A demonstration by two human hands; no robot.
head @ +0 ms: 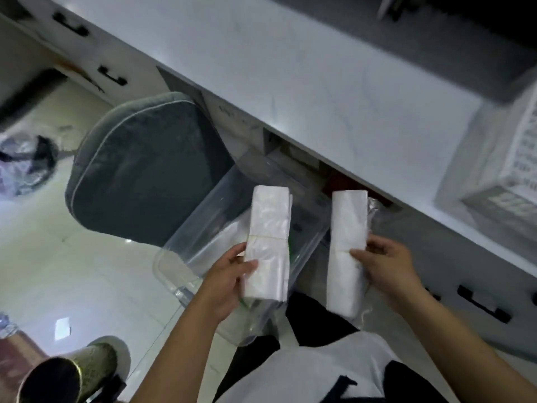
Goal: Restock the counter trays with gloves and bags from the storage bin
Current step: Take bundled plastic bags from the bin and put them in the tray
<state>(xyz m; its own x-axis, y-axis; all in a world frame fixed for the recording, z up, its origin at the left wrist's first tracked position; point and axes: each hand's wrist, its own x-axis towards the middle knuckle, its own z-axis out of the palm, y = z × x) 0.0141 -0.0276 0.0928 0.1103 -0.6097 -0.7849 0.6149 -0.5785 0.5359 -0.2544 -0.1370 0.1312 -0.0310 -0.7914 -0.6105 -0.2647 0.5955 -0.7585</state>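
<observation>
My left hand (pixel 229 282) grips a white banded bundle of plastic bags (pixel 268 225) by its lower half, thumb across the front. My right hand (pixel 386 264) holds a second white bundle (pixel 347 228) the same way, thumb pressed on its middle. Both bundles hang above a clear plastic storage bin (pixel 209 222) that stands on the floor below the counter; more pale plastic shows inside it. A white slotted tray (pixel 511 167) sits on the counter at the right edge.
The white counter (pixel 290 71) runs diagonally across the top, with drawers and black handles (pixel 482 306) beneath. A grey cushioned chair (pixel 145 170) stands left of the bin. A round container (pixel 66 370) and glossy floor tiles lie at lower left.
</observation>
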